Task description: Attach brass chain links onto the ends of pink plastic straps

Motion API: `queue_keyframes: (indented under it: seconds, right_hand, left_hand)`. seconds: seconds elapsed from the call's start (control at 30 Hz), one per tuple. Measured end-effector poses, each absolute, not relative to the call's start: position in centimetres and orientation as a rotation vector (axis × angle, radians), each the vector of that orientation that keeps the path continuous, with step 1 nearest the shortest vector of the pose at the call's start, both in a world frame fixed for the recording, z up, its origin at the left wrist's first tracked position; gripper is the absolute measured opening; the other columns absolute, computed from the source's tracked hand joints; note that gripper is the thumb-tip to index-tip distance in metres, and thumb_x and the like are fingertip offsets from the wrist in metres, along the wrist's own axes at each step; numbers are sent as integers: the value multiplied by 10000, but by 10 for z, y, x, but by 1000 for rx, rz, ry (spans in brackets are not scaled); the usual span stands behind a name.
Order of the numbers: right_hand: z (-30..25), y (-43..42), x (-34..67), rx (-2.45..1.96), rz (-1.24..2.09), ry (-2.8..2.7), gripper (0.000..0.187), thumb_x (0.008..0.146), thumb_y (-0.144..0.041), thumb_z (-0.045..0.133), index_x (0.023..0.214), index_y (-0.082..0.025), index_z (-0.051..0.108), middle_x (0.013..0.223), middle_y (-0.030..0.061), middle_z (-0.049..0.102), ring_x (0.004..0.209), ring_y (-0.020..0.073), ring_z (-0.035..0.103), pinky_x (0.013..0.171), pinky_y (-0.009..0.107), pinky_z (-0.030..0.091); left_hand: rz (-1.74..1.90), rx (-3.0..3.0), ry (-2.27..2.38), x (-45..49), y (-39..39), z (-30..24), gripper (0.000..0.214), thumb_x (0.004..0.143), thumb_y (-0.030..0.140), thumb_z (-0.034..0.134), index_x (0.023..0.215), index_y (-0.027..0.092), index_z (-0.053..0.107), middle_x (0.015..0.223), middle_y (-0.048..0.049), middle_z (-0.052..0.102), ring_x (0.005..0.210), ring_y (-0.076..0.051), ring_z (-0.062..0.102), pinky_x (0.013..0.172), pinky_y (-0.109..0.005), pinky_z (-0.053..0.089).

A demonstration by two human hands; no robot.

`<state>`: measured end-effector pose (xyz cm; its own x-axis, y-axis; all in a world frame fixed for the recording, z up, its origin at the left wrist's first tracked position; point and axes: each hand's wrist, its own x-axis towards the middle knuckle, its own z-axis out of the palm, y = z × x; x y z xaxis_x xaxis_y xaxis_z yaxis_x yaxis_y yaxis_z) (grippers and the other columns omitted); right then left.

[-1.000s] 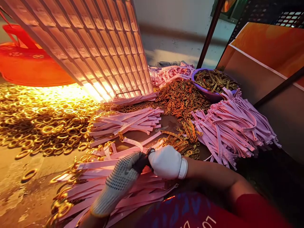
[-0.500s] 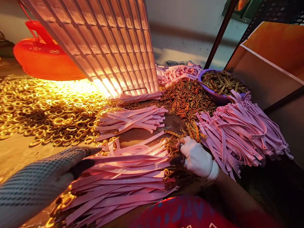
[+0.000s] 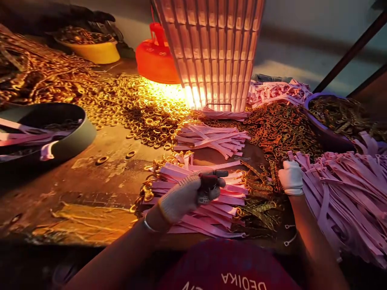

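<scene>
Holding left hand in dotted white knit glove, dark at fingertips (image 3: 195, 193), over near bundle of flat pink straps (image 3: 222, 213); grip released, fingers loosely curled, index extended. Keeping right hand in plain white glove (image 3: 290, 177) at left edge of large pile of pink straps (image 3: 347, 201); fingers mostly hidden, cannot tell whether grasping. Between hands: short gold chain pieces (image 3: 263, 209). Beyond: smaller bundle of pink straps (image 3: 211, 139), heap of round gold rings (image 3: 151, 117) beneath red-orange dome lamp (image 3: 157, 60).
</scene>
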<state>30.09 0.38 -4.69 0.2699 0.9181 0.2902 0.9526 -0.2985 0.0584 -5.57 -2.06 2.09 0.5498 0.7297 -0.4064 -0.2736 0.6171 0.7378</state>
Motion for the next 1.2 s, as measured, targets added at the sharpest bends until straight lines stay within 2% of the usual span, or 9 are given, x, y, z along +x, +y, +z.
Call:
queue_keyframes:
  seconds: [0.1,0.23,0.4,0.53,0.63,0.77,0.9,1.1,1.2]
  right_hand:
    - [-43,-8,302,-2248,-328,-1632,176,763,-80,470,810,-123,633,799,148,632,786,246,561,692,336,392]
    - [-19,-35,254,-1528,209,-1620,254,896,-223,459,1083,-170,622,989,102,683,912,230,636,833,366,510]
    - [13,-63,170,-1163,574,-1916,393,892,-172,539,1282,-209,579,1020,59,698,873,174,645,829,313,530]
    - [17,-67,145,-1094,566,-2034,526,786,-52,523,1288,-199,578,1085,81,698,973,195,647,905,332,524]
    - [13,-70,146,-1149,425,-2047,614,710,-8,493,1289,-192,582,1102,100,692,1015,219,641,925,356,525]
    - [12,-77,149,-1121,391,-1971,540,798,-60,514,1314,-208,567,1097,90,700,973,211,660,883,339,545]
    - [13,-84,149,-1172,371,-1962,483,877,-108,499,1344,-225,533,1118,90,695,1010,214,664,906,348,546]
    - [10,-93,141,-1546,64,-2104,456,838,-107,463,1285,-120,557,1133,194,643,1041,301,617,898,439,529]
    - [10,-94,142,-1594,-35,-2195,354,777,-104,489,1098,-119,636,1001,161,650,916,283,612,793,386,513]
  left_hand:
    - [712,801,848,-57,-28,16,451,766,255,674,1189,119,594,728,-9,601,448,-40,382,375,-168,195]
    - [747,1165,932,-47,-38,17,577,848,235,531,1405,136,416,824,-42,674,537,-82,478,460,-188,347]
    - [688,1450,789,-29,-41,13,924,814,185,623,1589,156,121,765,11,647,662,-136,586,617,-244,490]
    - [677,1587,663,-27,-38,9,780,814,203,687,1519,218,354,1190,-100,674,999,-216,650,880,-333,541]
    - [736,1716,646,-31,-36,9,613,807,233,722,1389,205,531,1248,-98,666,1081,-244,626,982,-362,505]
    - [705,1753,723,-36,-36,12,238,876,288,644,1076,172,699,1017,-74,726,899,-213,643,786,-307,527]
    - [704,1688,920,-39,-41,15,121,850,244,605,771,162,647,685,-8,650,602,-120,557,532,-216,408]
    - [711,1444,940,-32,-47,13,122,792,253,606,706,169,589,545,31,561,451,-69,452,417,-172,313]
    - [702,1299,907,-28,-49,15,167,777,317,604,703,176,554,494,37,531,397,-64,415,377,-166,281]
